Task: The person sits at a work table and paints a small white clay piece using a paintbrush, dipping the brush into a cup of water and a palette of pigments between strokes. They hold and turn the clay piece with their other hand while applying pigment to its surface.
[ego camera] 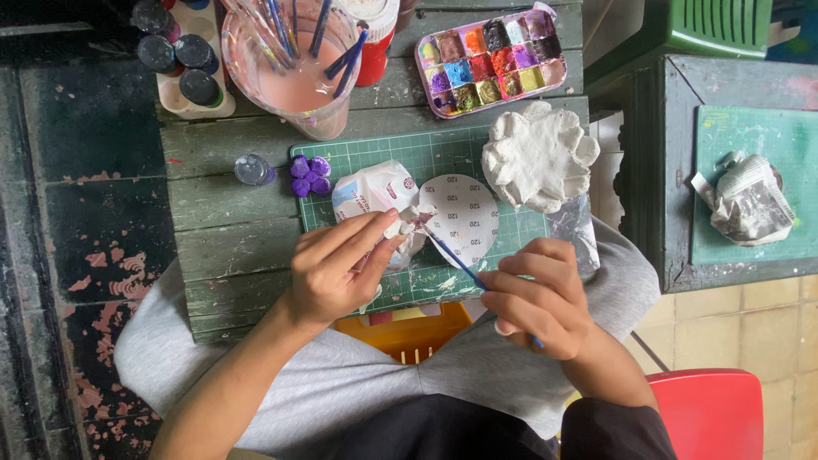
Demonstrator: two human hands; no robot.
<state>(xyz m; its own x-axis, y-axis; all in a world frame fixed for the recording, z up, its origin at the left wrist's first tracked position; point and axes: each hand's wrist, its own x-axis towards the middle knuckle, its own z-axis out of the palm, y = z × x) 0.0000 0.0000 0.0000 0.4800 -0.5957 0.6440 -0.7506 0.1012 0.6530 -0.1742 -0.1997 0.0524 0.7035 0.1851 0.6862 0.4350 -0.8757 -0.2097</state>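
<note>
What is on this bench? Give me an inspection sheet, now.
Surface: worn green wooden table with a green cutting mat.
Job's things: small white clay piece; blue paintbrush.
Clutter: paint palette, cup of pinkish water with brushes, paint bottles, purple flower, white clay flower, sandpaper disc.
Hands: left hand pinches the clay piece; right hand holds the paintbrush.
Cables: nothing seen.
Surroundings: red chair, second table.

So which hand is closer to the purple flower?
The left hand. It is just below and to the right of the purple flower on the green mat. The right hand, holding a brush, is much farther right.
</note>
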